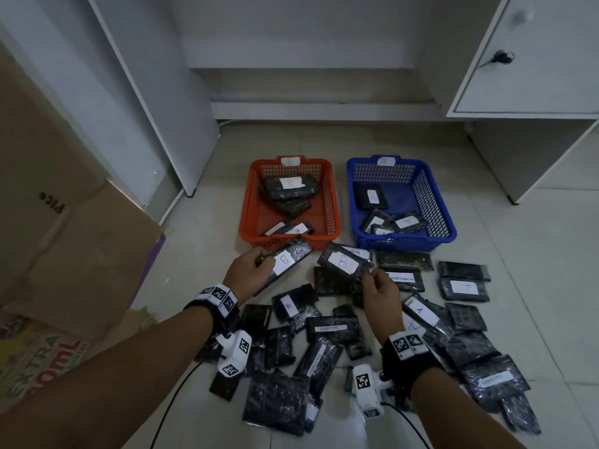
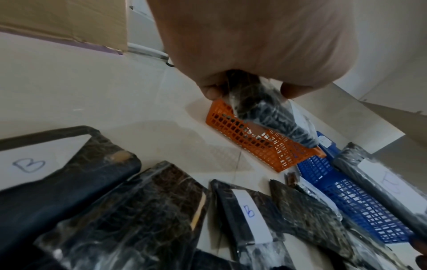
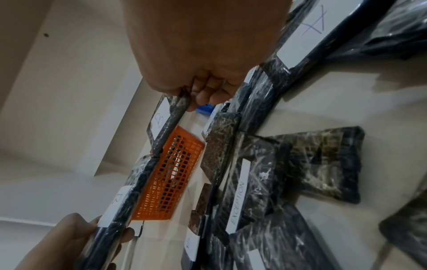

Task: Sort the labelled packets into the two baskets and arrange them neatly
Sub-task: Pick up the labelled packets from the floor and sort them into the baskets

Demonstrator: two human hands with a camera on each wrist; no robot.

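My left hand (image 1: 256,265) grips a black packet labelled B (image 1: 285,260) just in front of the orange basket (image 1: 249,202); the same packet (image 2: 265,107) hangs from its fingers in the left wrist view. My right hand (image 1: 376,286) pinches the near corner of a second B packet (image 1: 343,262), also seen as a packet (image 3: 168,120) in the right wrist view, lifted above the pile. The orange basket holds several B packets. The blue basket (image 1: 437,202) to its right holds several packets too. Many wrapped black packets (image 1: 324,345) lie spread on the floor.
A cardboard box (image 1: 81,254) stands at the left. White cabinet panels (image 1: 146,92) and a white cabinet door (image 1: 534,59) rise behind the baskets. Camera cables (image 1: 171,403) trail from both wrists. Some floor packets carry A, B or EXCEPTION labels (image 3: 238,199).
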